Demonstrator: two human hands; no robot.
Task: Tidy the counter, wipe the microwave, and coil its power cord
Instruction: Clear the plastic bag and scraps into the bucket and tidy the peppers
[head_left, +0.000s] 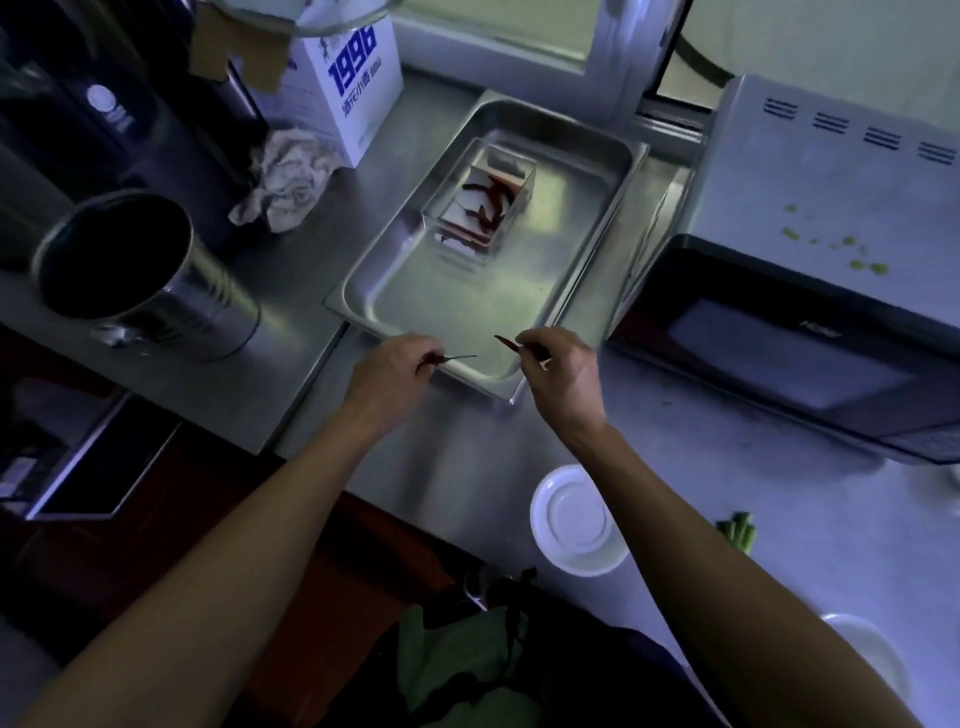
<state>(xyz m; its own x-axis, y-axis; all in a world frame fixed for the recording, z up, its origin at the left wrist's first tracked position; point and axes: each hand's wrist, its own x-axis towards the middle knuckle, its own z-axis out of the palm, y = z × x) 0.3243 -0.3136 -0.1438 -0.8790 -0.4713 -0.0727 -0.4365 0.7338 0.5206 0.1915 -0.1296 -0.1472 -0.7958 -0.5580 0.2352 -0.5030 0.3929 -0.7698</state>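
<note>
Left hand (396, 370) pinched a dried chili (451, 358) | right hand (558, 375) pinched another chili (506, 342), fingertips hidden | steel tray (571, 171) beneath | microwave (810, 291) cut off at the right edge

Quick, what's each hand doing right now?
Left hand: pinching a dried red chili.
Right hand: pinching another dried chili.

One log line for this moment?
left hand: pinches chili | right hand: pinches chili | over tray edge
</note>
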